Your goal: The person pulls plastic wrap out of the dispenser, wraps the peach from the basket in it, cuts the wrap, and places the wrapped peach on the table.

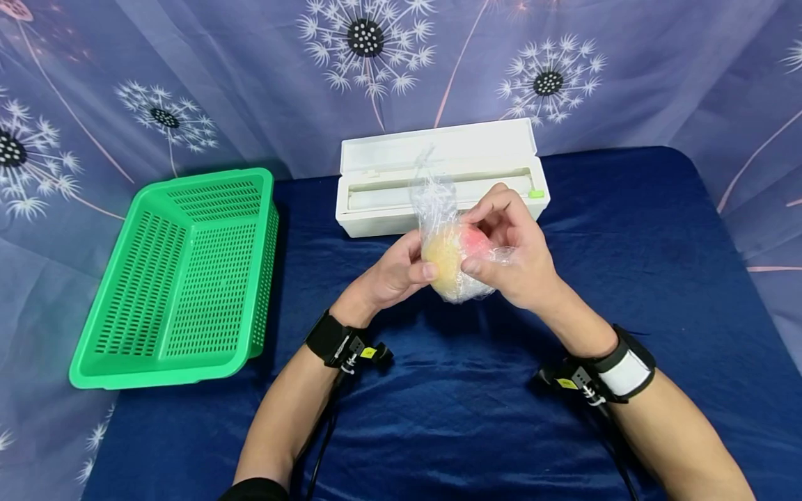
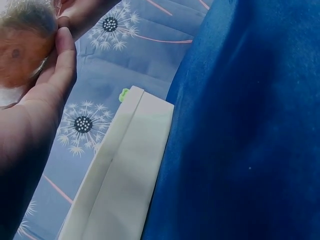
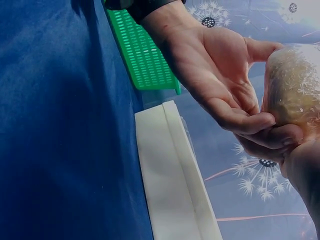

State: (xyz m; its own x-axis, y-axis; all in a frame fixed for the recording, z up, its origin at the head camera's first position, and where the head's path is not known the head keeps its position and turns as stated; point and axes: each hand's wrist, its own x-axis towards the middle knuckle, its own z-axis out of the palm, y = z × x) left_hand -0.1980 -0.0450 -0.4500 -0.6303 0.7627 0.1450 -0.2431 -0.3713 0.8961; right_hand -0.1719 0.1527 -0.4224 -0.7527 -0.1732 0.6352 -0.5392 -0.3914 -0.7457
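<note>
A round yellow and red fruit, wrapped in clear plastic film, is held up above the table. My left hand holds it from the left, its thumb on the yellow side. On the right, my right hand has its thumb and fingers on the film over the red side. A loose tail of film sticks up from the top, and a shorter end lies by the right thumb. In the left wrist view the fruit looks orange. The right wrist view shows the left fingers under the fruit.
Behind the hands stands a white film dispenser box with its lid up, a roll inside and a green slider. To the left is a green slotted basket. A dark blue cloth covers the table, with a patterned curtain behind.
</note>
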